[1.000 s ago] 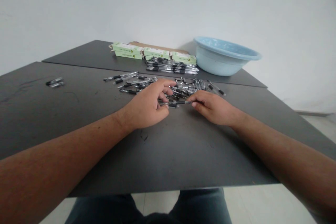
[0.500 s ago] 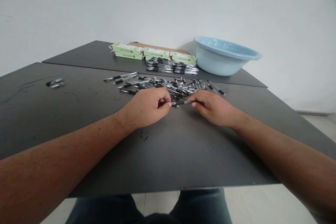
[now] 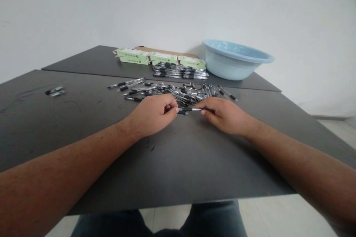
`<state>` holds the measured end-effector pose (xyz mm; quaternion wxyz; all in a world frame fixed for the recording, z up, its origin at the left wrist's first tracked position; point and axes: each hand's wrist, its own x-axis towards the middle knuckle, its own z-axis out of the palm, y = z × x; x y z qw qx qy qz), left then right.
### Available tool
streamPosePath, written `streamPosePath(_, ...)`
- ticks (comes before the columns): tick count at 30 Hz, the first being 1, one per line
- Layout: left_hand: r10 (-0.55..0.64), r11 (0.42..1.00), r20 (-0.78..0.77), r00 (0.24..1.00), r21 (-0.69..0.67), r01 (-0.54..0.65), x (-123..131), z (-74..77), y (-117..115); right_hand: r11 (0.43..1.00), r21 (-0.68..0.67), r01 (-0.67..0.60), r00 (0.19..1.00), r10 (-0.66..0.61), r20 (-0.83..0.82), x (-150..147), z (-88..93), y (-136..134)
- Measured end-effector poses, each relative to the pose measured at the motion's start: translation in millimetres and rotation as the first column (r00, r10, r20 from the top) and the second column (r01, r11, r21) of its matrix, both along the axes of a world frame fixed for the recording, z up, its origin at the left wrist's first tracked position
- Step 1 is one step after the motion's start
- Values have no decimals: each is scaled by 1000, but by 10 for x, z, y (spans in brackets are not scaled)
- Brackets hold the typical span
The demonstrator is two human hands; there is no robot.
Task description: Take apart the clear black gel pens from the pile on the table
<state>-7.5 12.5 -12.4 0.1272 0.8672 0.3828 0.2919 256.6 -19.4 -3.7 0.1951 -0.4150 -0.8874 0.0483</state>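
Dark tabletop (image 3: pixel 178 163) carries a scattered pile of pens (image 3: pixel 172 92), green boxes (image 3: pixel 160 57) and a blue basin (image 3: pixel 236 60). We hold one pen (image 3: pixel 189 109) level just above it, our left hand (image 3: pixel 151 114) and right hand (image 3: pixel 222 114) each pinching an end.

So a second ago the left hand (image 3: pixel 151 114) had its fingers spread over the pile; now they're curled in, pinching one end of the pen (image 3: pixel 190 109). The right hand (image 3: pixel 224 114) has the other end, barely moved.
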Motion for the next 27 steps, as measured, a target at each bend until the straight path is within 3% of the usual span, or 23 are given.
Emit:
streamPosePath(10,-2,1000,-14,1000,11,2,-11,24,-6,987,-83,141,988,-145,-43,-78,-4,-64)
streamPosePath(19,6,1000,-4,1000,-7,-7,-18,12,-12,997,21,68,997,-67,-50,-67,-16,-34)
streamPosePath(27,-28,999,13,1000,-18,28,-11,8,-33,999,22,47,999,-47,-22,-21,-6,-14)
